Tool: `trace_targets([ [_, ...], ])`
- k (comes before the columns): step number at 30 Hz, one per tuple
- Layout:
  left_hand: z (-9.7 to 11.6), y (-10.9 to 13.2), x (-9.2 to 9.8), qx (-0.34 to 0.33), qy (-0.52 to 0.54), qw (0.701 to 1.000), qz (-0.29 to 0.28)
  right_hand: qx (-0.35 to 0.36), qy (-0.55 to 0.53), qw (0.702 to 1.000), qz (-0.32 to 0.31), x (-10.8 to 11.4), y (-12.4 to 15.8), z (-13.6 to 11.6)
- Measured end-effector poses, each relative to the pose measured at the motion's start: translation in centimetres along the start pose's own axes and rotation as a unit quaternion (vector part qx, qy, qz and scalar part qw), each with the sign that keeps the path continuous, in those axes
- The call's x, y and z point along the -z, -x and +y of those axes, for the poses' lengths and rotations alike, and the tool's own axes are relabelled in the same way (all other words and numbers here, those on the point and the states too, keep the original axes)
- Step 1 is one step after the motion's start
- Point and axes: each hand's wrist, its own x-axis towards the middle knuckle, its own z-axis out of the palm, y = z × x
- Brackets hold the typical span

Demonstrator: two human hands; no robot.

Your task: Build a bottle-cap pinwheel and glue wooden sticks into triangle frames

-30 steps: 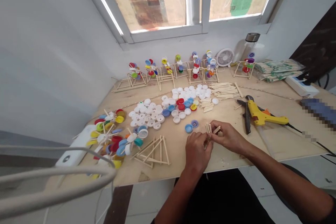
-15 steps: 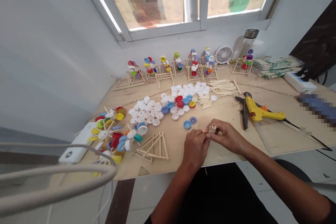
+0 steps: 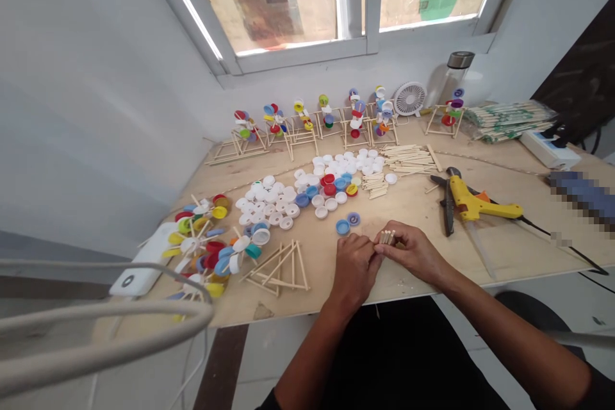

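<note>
My right hand (image 3: 408, 250) pinches a small bundle of short wooden sticks (image 3: 387, 236), whose pale ends stick up between thumb and fingers. My left hand (image 3: 354, 266) is closed against the right thumb, its fingers curled; whatever it grips is hidden. Just beyond the hands lie a light blue bottle cap (image 3: 343, 227) and a purple-blue cap (image 3: 353, 219). Left of my left hand, long sticks joined into triangular frames (image 3: 283, 269) rest on the wooden table (image 3: 321, 307).
White caps (image 3: 269, 202) and short sticks (image 3: 375, 184) lie mid-table, longer sticks (image 3: 408, 159) behind. A yellow glue gun (image 3: 485, 206) is at right. Cap wheels (image 3: 195, 243) crowd the left; finished stick-and-cap models (image 3: 355, 118) line the wall beside a fan (image 3: 410, 100). A cable (image 3: 144, 343) crosses the left foreground.
Both hands stay together and have shifted very slightly left. The stick ends in my right hand look a little more spread out.
</note>
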Motion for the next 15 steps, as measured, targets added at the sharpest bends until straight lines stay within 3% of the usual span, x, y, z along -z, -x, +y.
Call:
trace_targets([
  [8,-0.13,0.08,-0.15,0.009,0.012,1.000,0.005,0.006,0.032,0.999,0.040,-0.56,0.08,0.50],
  [15,-0.28,0.13,-0.24,0.013,0.018,1.000,0.001,-0.002,0.018,0.999,0.039,-0.62,0.03,0.51],
])
